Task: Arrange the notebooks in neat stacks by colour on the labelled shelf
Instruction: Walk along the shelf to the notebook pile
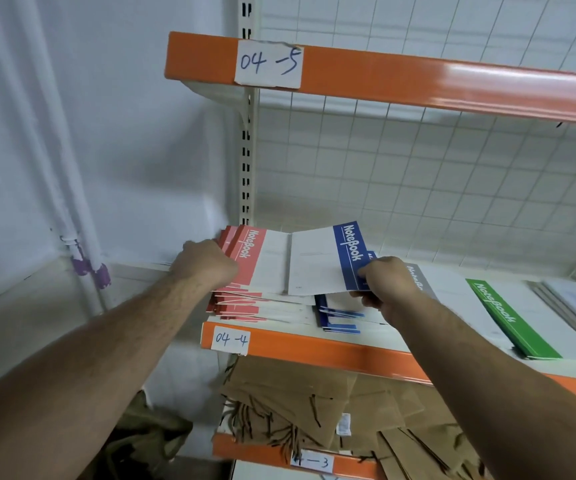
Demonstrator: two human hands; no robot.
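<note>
Left hand (207,263): against red stack (253,268); fingers hidden, we cannot tell.
Right hand (382,284): fingers clamped on blue notebook (316,263) we hold over blue stack (340,325).

Head camera looks forward, close to shelf (314,351).

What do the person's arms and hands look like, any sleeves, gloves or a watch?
Both forearms are bare to the frame's edge, no sleeves showing. The left hand and right hand are ungloved, and neither wrist carries a watch or band. Fingers are mostly hidden, so rings cannot be judged.
</note>
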